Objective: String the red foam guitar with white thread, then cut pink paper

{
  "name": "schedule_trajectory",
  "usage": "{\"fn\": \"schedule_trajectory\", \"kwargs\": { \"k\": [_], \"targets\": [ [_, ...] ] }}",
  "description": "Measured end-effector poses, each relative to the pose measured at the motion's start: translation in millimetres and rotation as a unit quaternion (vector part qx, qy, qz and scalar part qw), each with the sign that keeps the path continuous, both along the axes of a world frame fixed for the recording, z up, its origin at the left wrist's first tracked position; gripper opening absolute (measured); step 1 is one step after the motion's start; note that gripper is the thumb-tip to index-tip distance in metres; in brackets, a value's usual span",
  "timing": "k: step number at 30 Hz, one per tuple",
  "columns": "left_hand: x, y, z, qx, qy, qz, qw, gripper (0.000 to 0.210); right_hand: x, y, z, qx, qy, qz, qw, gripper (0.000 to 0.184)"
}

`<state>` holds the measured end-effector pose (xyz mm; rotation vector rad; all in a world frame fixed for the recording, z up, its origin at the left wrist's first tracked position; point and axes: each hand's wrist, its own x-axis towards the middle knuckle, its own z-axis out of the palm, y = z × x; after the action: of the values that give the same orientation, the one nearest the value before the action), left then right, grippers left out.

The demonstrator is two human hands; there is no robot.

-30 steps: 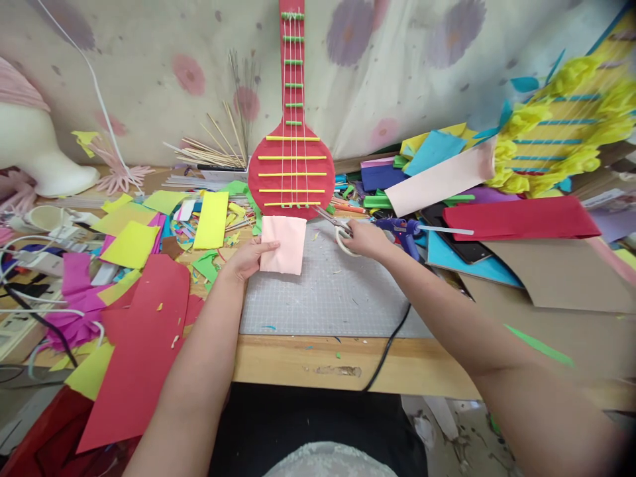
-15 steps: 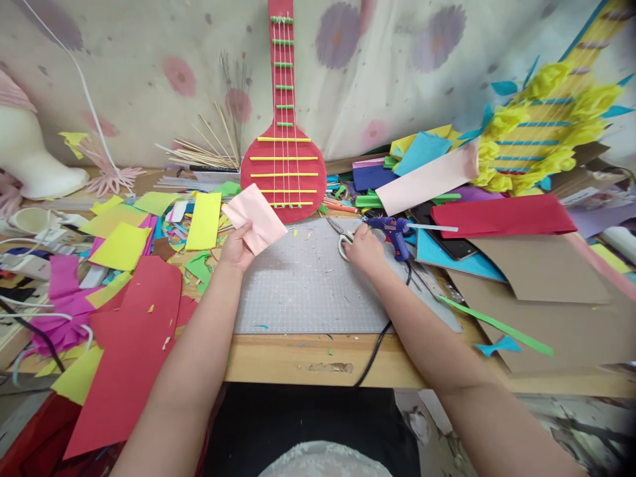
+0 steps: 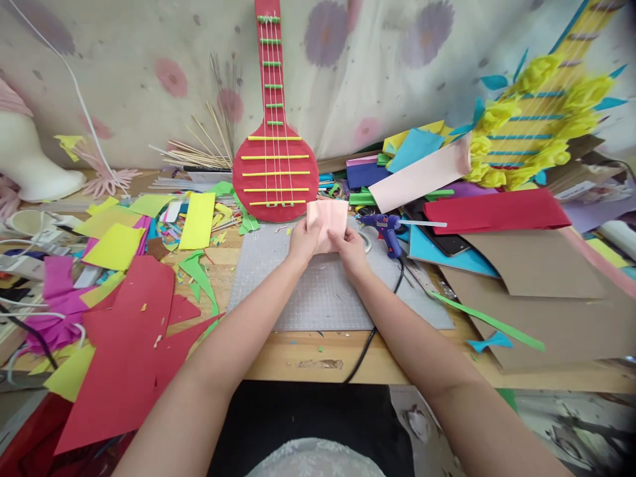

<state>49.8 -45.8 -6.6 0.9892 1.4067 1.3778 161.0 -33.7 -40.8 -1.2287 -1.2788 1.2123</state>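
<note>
A small square of pale pink paper [image 3: 326, 215], creased down its middle, is held up over the grey cutting mat [image 3: 318, 305]. My left hand [image 3: 304, 240] pinches its lower left side, thumb on the front. At its lower right, my right hand [image 3: 352, 250] grips the same sheet with thumb and fingers. Just behind the right hand shows a pale scissors handle [image 3: 368, 242]; the rest of the scissors is hidden. A purple glue gun [image 3: 390, 232] with a clear glue stick lies right of my hands, its black cord [image 3: 370, 341] running over the table edge.
A red paper lute [image 3: 275, 182] with white strings leans at the back. Red paper [image 3: 126, 331] and yellow scraps [image 3: 113, 246] cover the left. To the right are brown cardboard [image 3: 541, 265], folded red paper [image 3: 497, 212] and a yellow flowered instrument [image 3: 527, 136].
My left hand has brought the pink paper rightward to the middle. My right hand has left the scissors and moved left to grip the paper too. The view has shifted slightly.
</note>
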Motion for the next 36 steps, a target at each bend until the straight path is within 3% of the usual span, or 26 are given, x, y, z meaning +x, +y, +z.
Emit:
{"fn": "schedule_trajectory", "kwargs": {
  "k": [3,5,8,11,14,17,21,24,26,29,33,36],
  "targets": [
    [13,2,-8.7,0.059,0.183,0.021,0.981,0.038,9,7,-5.1,0.030,-0.050,-0.132,0.990,0.046],
    [18,4,-15.2,0.061,0.319,-0.032,0.945,0.044,13,11,-7.5,0.036,-0.064,-0.189,0.979,0.041],
    [20,8,-25.6,0.047,0.460,-0.125,0.878,0.054,16,15,-10.1,0.037,-0.045,-0.230,0.972,0.034],
    [8,9,-34.2,0.023,0.521,-0.168,0.836,0.062,16,15,-10.1,0.034,-0.035,-0.235,0.971,0.031],
    [-29,-3,-38.9,0.002,0.564,-0.155,0.811,0.059,16,14,-7.6,0.020,-0.050,-0.219,0.974,0.034],
    [-93,-25,-36.0,-0.029,0.590,-0.108,0.799,0.058,15,12,-4.8,0.009,-0.079,-0.205,0.976,0.039],
    [-168,-47,-12.2,-0.006,0.656,0.037,0.754,0.046,11,10,-1.5,0.014,-0.091,-0.188,0.978,0.047],
    [-174,-44,10.7,0.047,0.639,0.058,0.766,0.042,6,7,0.6,0.011,-0.066,-0.132,0.989,0.048],
    [-157,-35,20.4,0.004,0.617,0.077,0.783,0.040,2,4,1.0,0.000,-0.046,-0.074,0.996,0.047],
    [-128,-21,25.5,-0.063,0.587,0.103,0.800,0.036,0,0,-0.4,-0.019,-0.014,-0.003,1.000,0.044],
    [-111,-15,28.2,0.012,0.549,0.077,0.832,0.048,-2,-5,-1.4,-0.030,0.043,0.045,0.998,0.048],
    [-102,-19,31.8,0.014,0.498,0.063,0.865,0.029,-4,-8,0.5,-0.046,0.073,0.091,0.992,0.053]
  ]
}}
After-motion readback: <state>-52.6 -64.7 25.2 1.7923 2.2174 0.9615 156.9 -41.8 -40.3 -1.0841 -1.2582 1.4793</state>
